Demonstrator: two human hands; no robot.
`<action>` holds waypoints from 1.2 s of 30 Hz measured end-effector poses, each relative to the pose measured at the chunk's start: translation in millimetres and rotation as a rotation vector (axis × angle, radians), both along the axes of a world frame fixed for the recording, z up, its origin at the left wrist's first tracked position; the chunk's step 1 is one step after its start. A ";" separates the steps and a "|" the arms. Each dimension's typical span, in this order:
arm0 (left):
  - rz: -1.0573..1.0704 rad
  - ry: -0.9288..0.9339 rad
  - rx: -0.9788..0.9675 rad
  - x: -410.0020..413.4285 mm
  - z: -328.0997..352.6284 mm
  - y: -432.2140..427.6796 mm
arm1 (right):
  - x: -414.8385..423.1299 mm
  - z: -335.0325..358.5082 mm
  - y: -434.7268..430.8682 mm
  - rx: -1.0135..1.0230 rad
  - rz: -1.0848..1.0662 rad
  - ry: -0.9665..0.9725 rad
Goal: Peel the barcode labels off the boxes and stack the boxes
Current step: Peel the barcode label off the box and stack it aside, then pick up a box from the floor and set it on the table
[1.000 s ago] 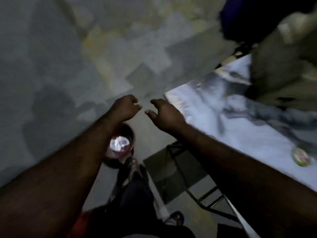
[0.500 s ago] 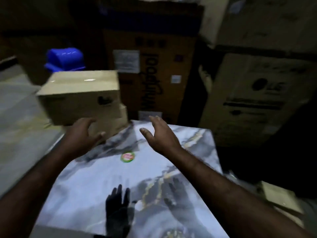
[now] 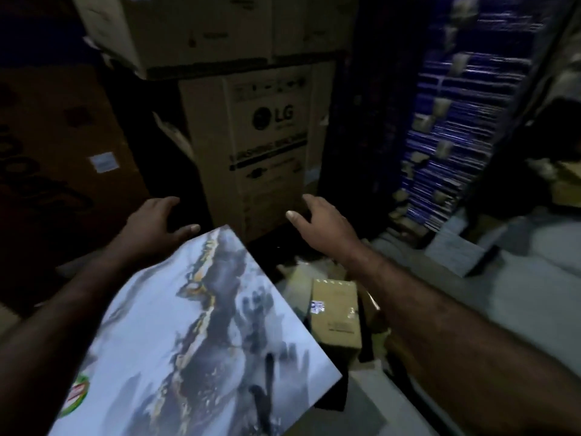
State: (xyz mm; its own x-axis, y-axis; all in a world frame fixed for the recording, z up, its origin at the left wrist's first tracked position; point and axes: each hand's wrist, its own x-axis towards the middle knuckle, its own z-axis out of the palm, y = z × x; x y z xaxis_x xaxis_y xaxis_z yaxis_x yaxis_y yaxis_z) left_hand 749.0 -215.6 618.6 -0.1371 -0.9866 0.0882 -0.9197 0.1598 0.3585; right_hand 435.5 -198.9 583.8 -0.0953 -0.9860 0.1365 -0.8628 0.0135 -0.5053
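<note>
Head view, dim, smeared by motion toward the right. Left hand (image 3: 154, 221) out past the far left edge of the marble-patterned tabletop (image 3: 176, 325), close by its far corner, fingers loosely spread, thumb pointing toward that corner, holding nothing. Right hand (image 3: 320, 220) beyond the same corner on the other side, above a dark gap in front of a tall LG carton (image 3: 267, 146), fingers relaxed and slightly curved, thumb out, likewise holding nothing. Both hands apart from every box. Near the left edge of the tabletop, a round green-and-red sticker (image 3: 75, 394). Down on the floor just beside the right edge of the tabletop, a small cardboard box (image 3: 338, 322), flaps closed, contents hidden. At the left edge of its upper face, a blue-and-white barcode label (image 3: 317, 306), not yet peeled. Around that box, more brown cardboard, too dark to sort out. LG carton upright and closed, contents unseen, with a second big carton (image 3: 195, 29) stacked on top and overhanging to the left. At the far left, another large brown carton (image 3: 63, 190), a small white label (image 3: 103, 162) on its front. At the right, a tall stack of blue crates (image 3: 456, 121), badly blurred, contents impossible to tell. Below the crates, a flat pale sheet (image 3: 456, 253) on the floor.
</note>
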 end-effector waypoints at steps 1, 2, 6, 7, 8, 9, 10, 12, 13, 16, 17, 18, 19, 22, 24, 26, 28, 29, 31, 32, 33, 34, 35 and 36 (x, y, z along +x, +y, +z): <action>-0.057 0.012 0.016 -18.0 -5.3 -10.8 | -15.8 -2.1 5.7 0.009 -0.051 0.012; -0.116 0.020 0.034 -37.8 -10.3 -18.2 | -31.7 -5.3 12.7 0.026 -0.106 0.016; -0.272 0.118 0.115 -114.3 -31.9 -25.4 | -86.9 -22.3 46.8 0.135 -0.266 -0.011; -0.311 0.134 0.136 -132.7 -39.9 -27.7 | -100.6 -26.7 54.4 0.156 -0.300 0.003; -0.343 0.133 0.163 -152.1 -46.4 -27.9 | -114.7 -30.2 62.1 0.183 -0.334 0.019; -0.372 0.129 0.190 -166.7 -54.4 -29.2 | -127.5 -35.2 67.5 0.214 -0.367 0.025; -0.398 0.117 0.220 -184.4 -62.3 -31.8 | -142.9 -39.6 73.0 0.245 -0.404 0.019; -0.431 0.111 0.275 -218.7 -84.0 -39.2 | -173.5 -51.4 80.8 0.300 -0.461 0.001; -0.446 0.118 0.299 -235.5 -94.3 -41.4 | -188.5 -59.1 84.5 0.323 -0.481 -0.006; -0.452 0.121 0.382 -284.5 -127.2 -50.2 | -232.6 -93.0 85.4 0.426 -0.541 -0.029; -0.443 0.117 0.420 -303.5 -141.6 -56.7 | -249.5 -110.4 81.9 0.457 -0.552 -0.041; -0.429 0.112 0.464 -321.8 -156.5 -64.0 | -264.7 -128.3 77.8 0.487 -0.552 -0.051; -0.414 0.116 0.500 -336.3 -169.8 -70.2 | -275.8 -143.8 73.3 0.510 -0.541 -0.058; -0.311 0.138 0.625 -386.0 -233.7 -102.5 | -320.0 -212.4 39.2 0.664 -0.475 -0.090; -0.197 0.120 0.697 -407.3 -280.5 -121.2 | -335.6 -264.3 16.6 0.789 -0.416 -0.153; -0.103 0.058 0.788 -423.1 -338.6 -138.5 | -352.3 -331.6 -10.9 0.823 -0.394 -0.169; -0.010 0.031 0.863 -430.5 -395.9 -149.6 | -362.3 -400.6 -38.4 0.915 -0.341 -0.181; 0.055 0.035 0.886 -429.5 -423.0 -152.0 | -362.5 -423.5 -50.1 0.986 -0.315 -0.210; 0.211 0.043 0.949 -428.4 -484.0 -158.7 | -360.0 -481.1 -77.7 1.103 -0.299 -0.313; 0.284 0.060 0.976 -424.8 -515.4 -160.1 | -356.7 -511.5 -89.0 1.127 -0.323 -0.364; 0.364 0.079 1.009 -422.1 -542.9 -159.8 | -351.0 -537.9 -97.9 1.127 -0.345 -0.437; 0.459 0.108 1.040 -422.5 -560.0 -156.2 | -344.3 -561.9 -101.0 1.126 -0.372 -0.492; 0.544 0.165 1.067 -418.6 -584.5 -152.1 | -336.0 -587.7 -102.9 1.140 -0.401 -0.546; 0.626 0.231 1.089 -416.9 -603.3 -149.5 | -330.1 -607.4 -104.6 1.147 -0.444 -0.583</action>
